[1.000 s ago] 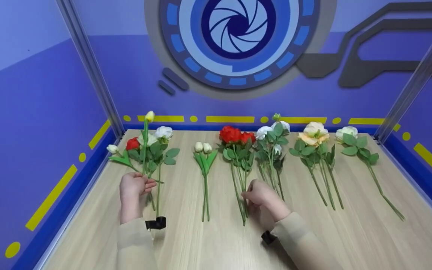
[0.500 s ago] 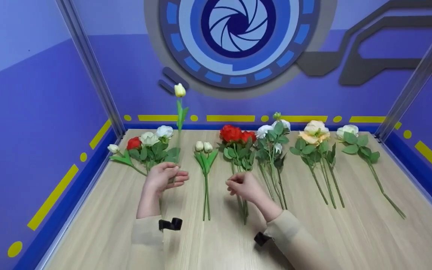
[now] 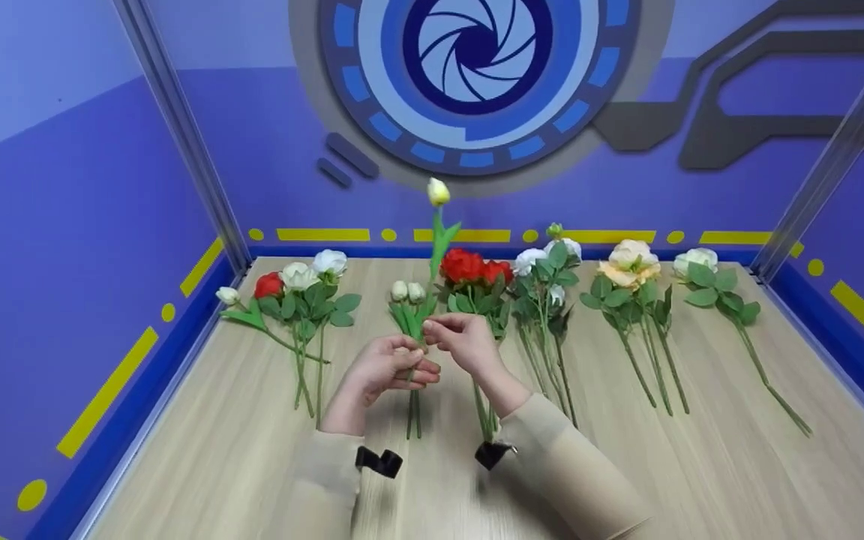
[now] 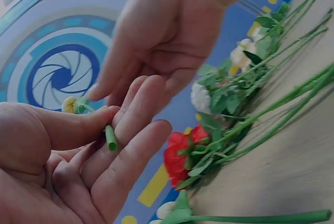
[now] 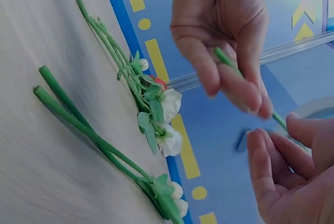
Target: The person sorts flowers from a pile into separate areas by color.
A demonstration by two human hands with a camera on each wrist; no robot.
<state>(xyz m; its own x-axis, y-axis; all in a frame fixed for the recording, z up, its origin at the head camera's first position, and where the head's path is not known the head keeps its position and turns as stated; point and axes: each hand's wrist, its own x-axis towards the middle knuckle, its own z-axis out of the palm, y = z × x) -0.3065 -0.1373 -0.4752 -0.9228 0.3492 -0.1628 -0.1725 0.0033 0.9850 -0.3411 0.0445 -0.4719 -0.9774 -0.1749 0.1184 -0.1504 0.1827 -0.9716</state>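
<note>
A pale yellow tulip (image 3: 438, 192) stands upright above the table. Its green stem end (image 4: 110, 138) pokes out between the thumb and fingers of my left hand (image 3: 391, 367), which pinches it. My right hand (image 3: 469, 346) is at the same stem, a little higher. In the right wrist view the stem runs between the thumb and bent fingers of the right hand (image 5: 300, 174), their tips apart; whether they touch it is unclear. Below the hands lie two white tulips (image 3: 407, 292), their stems partly hidden by my left hand.
To the left lies a mixed group with a red flower (image 3: 268, 285), white flowers (image 3: 299, 276) and a white tulip (image 3: 228, 296). Rightward follow red flowers (image 3: 463, 266), white roses (image 3: 529, 262), peach flowers (image 3: 629, 266) and a single white flower (image 3: 696, 261). A purple-blue wall (image 3: 252, 150) rises behind.
My left hand has lifted the yellow tulip from the left group and carried it rightward, over the two white tulips. My right hand has come up and left from the red flowers' stems to it.
</note>
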